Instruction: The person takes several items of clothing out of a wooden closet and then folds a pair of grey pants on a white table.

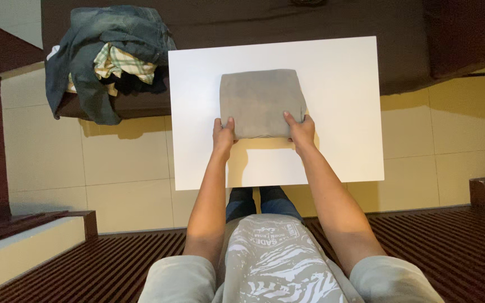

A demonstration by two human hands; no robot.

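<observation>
Now both hands grip the near edge of a folded grey cloth (261, 102) on a white table (343, 146).

Nearest, the person's forearms reach out over the table's front edge; the left hand (223, 136) pinches the cloth's near left corner, thumb on top and fingers tucked under; the right hand (301, 130) pinches the near right corner the same way, so the fold seems held square and flat; the cloth lies on the table's middle, toward the far side, as a neat rectangle; beyond, off the far left corner, a heap of clothes (110, 56), blue denim over a checked fabric, sits on a dark brown couch (242, 22), apparently kept apart from the folded piece.
</observation>
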